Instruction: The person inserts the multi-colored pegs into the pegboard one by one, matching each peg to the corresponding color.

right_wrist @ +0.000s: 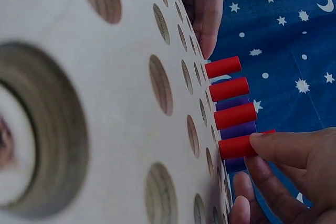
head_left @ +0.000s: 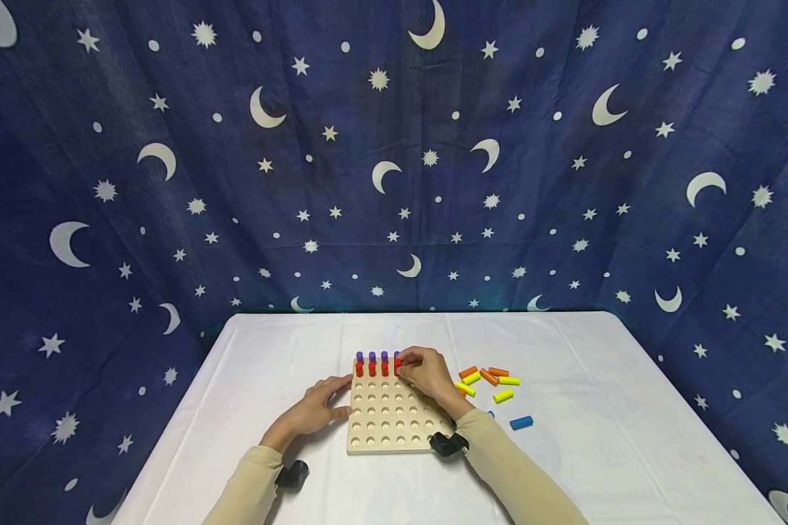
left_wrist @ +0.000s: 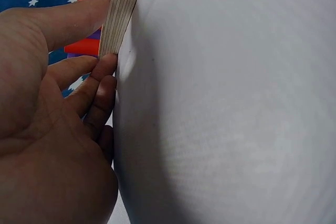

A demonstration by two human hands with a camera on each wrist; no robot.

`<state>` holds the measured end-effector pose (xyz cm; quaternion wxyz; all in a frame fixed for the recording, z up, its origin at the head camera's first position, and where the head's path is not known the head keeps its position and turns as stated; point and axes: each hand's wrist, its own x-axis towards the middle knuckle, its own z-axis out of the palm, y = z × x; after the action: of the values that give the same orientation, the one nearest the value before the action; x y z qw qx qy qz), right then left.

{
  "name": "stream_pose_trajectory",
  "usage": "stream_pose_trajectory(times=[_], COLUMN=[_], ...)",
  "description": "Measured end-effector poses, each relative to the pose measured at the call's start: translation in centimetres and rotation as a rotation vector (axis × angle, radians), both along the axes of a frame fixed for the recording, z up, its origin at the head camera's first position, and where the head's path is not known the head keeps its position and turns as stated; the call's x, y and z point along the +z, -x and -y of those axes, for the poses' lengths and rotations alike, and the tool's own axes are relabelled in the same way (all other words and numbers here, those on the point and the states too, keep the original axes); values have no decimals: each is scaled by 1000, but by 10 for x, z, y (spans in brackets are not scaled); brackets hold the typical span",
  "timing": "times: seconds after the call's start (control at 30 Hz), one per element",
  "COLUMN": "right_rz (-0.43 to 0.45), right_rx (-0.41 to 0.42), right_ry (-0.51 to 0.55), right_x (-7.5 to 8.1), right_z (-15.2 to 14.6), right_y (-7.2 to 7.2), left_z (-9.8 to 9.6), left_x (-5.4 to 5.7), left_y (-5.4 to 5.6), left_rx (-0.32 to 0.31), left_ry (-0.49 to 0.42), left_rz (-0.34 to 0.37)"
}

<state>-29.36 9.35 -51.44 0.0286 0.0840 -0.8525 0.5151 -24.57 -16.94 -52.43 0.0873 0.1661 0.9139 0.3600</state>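
A square wooden pegboard [head_left: 385, 397] with rows of round holes lies on the table. Purple pegs [head_left: 371, 357] stand along its far row, with red pegs [head_left: 371, 370] in the row before them. My right hand [head_left: 427, 373] pinches the fourth red peg [right_wrist: 236, 148] between thumb and fingertips, its base at the board's surface. Just beyond the thumb a sliver of red shows in the right wrist view. My left hand [head_left: 315, 405] rests at the board's left side, thumb and fingertips touching the board's edge [left_wrist: 122, 14], fingers loosely extended.
Right of the board lie loose orange pegs [head_left: 489, 377], yellow pegs [head_left: 503, 396] and a blue peg [head_left: 522, 422]. Part of another blue piece [head_left: 491, 414] shows beside my right forearm. A white cloth covers the table [head_left: 604, 452]; a starry blue curtain [head_left: 341, 182] hangs behind.
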Motion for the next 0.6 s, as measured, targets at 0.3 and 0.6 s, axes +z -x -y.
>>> stream_pose_trajectory(times=[0.3,0.6], right_rz=[-10,7], right_rx=[-12,11], right_ry=[-4,-39], right_x=[0,-1], right_z=[0,0], right_y=[1,0], left_z=[0,0], left_x=[1,-1], left_y=[1,1], left_rx=[5,11], left_ry=[3,-6], left_rz=[14,24])
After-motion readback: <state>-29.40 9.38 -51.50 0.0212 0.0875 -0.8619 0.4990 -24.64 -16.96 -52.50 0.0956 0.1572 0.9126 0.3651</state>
